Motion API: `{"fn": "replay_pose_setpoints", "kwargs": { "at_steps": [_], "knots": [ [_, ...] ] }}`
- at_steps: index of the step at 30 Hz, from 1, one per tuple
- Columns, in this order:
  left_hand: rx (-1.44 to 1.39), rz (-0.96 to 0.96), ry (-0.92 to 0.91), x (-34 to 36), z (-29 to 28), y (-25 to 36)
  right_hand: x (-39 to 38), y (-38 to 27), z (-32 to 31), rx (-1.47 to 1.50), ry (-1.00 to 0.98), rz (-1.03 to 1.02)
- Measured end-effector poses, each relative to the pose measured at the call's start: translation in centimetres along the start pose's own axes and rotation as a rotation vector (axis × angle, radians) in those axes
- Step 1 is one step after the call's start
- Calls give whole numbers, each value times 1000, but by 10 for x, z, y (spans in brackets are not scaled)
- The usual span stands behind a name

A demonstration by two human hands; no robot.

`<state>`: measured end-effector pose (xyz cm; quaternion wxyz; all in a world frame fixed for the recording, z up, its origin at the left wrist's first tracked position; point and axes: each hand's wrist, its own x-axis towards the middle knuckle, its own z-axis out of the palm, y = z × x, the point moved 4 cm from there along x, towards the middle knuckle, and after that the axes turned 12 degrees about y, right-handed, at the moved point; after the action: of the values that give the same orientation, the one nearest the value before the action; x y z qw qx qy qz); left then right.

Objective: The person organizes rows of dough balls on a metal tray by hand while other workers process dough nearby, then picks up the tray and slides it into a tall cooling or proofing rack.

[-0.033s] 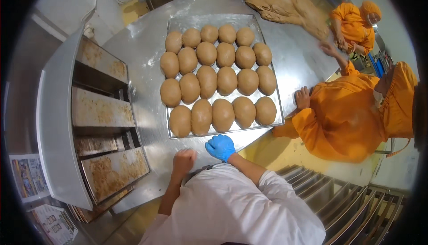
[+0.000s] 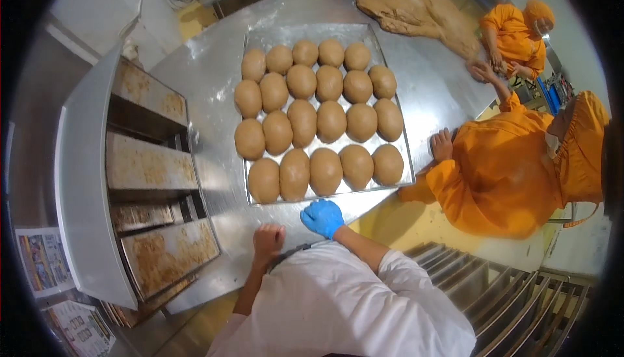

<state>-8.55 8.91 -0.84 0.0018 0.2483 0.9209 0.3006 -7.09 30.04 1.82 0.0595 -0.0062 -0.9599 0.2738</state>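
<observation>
A metal tray [image 2: 409, 162] filled with several rows of round brown dough balls [image 2: 329, 120] lies on the steel table [image 2: 208, 71] in front of me. My right hand [image 2: 322, 217], in a blue glove, rests closed on the table just below the tray's near edge. My bare left hand [image 2: 268, 240] is at the table's near edge, left of the gloved one, its fingers curled in. I see nothing held in either hand.
A rack of stained pans [image 2: 149, 159] stands at left. A large dough mass [image 2: 416, 19] lies at the back right. Co-workers in orange [image 2: 494, 168] [image 2: 517, 38] work along the right; others are partly visible at the far side. A slatted metal rack [image 2: 494, 292] is lower right.
The view has shifted slightly, so the tray and table sit a little lower in it. My hands stay closed in nearly the same places.
</observation>
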Motion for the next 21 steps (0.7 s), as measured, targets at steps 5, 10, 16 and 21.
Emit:
{"fn": "replay_pose_setpoints", "kwargs": {
  "at_steps": [5, 10, 16, 21],
  "knots": [
    [52, 98, 276, -1, 1, 13, 12, 5, 2, 30, -80, -26],
    [120, -60, -35, 10, -5, 20, 27, -5, 16, 675, -539, 154],
    [140, -58, 186, -11, 7, 11, 232, 64, -118, 1168, 24, 522],
    [189, 54, 46, 9, 21, -9, 368, 335, -172, 852, 1172, 599]
  ]
}}
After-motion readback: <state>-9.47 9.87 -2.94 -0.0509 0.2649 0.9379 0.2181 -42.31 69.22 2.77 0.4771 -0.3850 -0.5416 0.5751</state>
